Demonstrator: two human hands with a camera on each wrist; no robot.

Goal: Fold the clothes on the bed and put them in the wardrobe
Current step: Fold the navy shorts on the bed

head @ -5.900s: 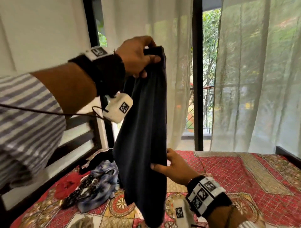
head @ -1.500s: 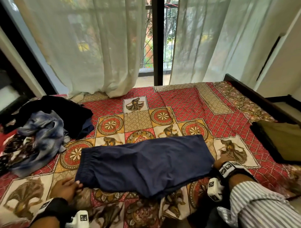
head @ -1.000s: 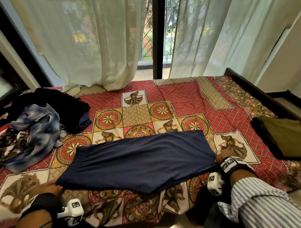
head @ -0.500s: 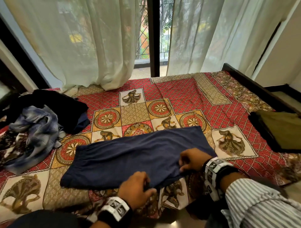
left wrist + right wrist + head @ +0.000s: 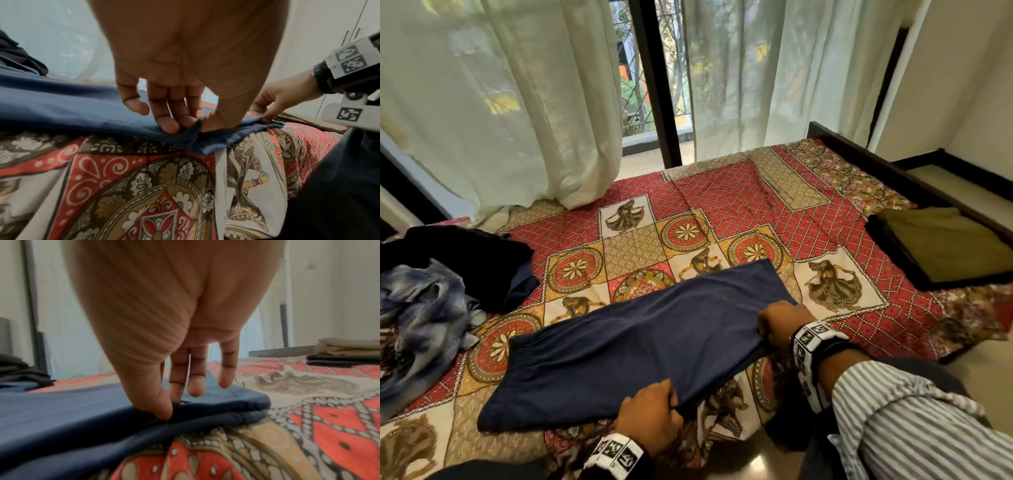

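Bedroom setting: bed (image 5: pixel 756 205) covered by a printed cotton spread in red, gold and cream squares with dancer and flower motifs; sheer white curtains (image 5: pixel 517 102) and a dark window frame along its far edge.

Left edge of bed: loose heap of unfolded clothes (image 5: pixel 431 291), a crumpled blue-grey mottled piece in front, soft black garments behind.

Centre, toward the near edge: navy trousers (image 5: pixel 637 342), matte knit, laid flat in a long doubled strip, gathered elastic waistband at the left end, hems at the right.

Left hand (image 5: pixel 650 414): on the near long edge of the trousers. The left wrist view shows the thumb and fingertips (image 5: pixel 168 126) pinching a small ridge of the navy cloth, remaining fingers loosely extended; the head view shows only the knuckles.

Right hand (image 5: pixel 780 325): at the right end of the trousers. The right wrist view shows thumb and forefinger nipping the top layer at the hem, other fingers (image 5: pixel 195 386) straight and hanging above the cloth; two stacked hem layers are visible there, not distinguishable from the head view.

Right edge of bed: folded stack (image 5: pixel 945 246), flat rectangular, olive piece on a black one. The right wrist view shows several layers in it.
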